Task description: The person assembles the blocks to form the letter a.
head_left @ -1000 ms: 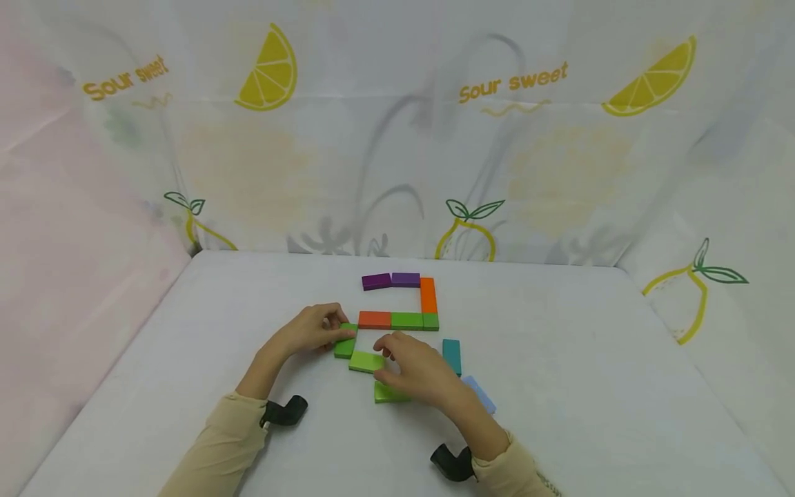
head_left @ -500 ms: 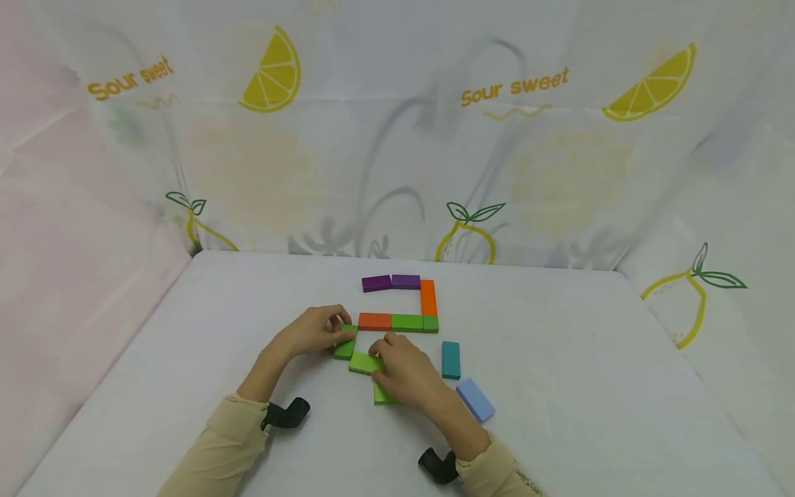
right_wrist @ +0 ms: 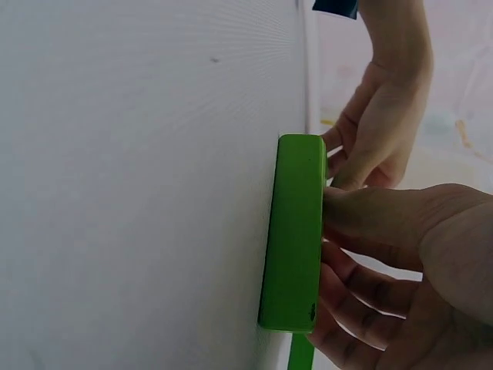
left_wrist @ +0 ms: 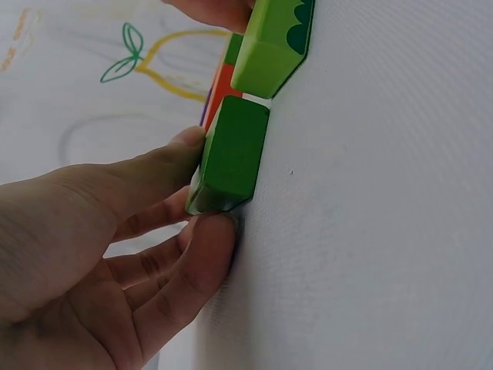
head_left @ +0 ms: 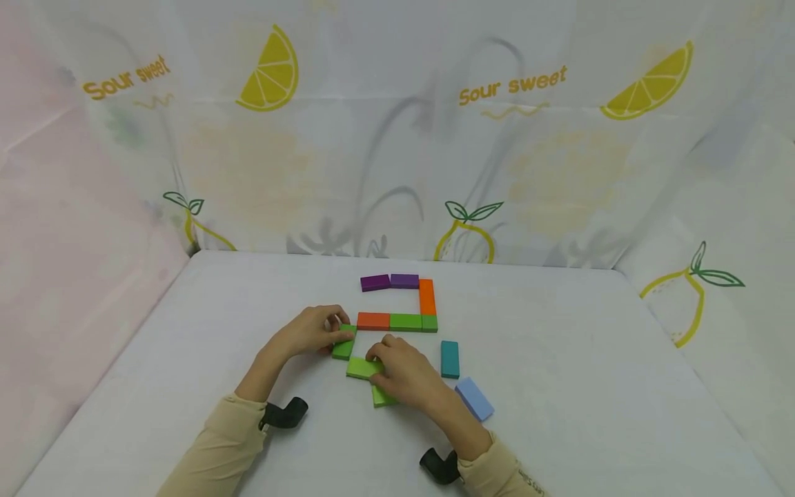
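Observation:
In the head view, my left hand (head_left: 315, 330) holds a green block (head_left: 344, 343) at the left of the layout. Its thumb lies along the top edge and a finger sits at the near end, as the left wrist view shows. A light green block (head_left: 362, 368) lies just nearer and to the right, and my right hand (head_left: 404, 369) pinches it between thumb and fingers. Under that hand, a second light green block (head_left: 382, 396) is partly covered. In the right wrist view this nearer block (right_wrist: 294, 231) stands in front of the fingertips and hides the pinched block.
Beyond the hands lie a red-orange block (head_left: 373, 321), two green blocks (head_left: 406, 322), an orange block (head_left: 427, 297) and two purple blocks (head_left: 404, 281), joined in a bend. Right of my right hand are a teal block (head_left: 450, 359) and a light blue block (head_left: 475, 399).
My right hand has moved left and down onto the light green block and gripped it. That block has shifted slightly nearer, away from the left hand's block. The left hand stays in place.

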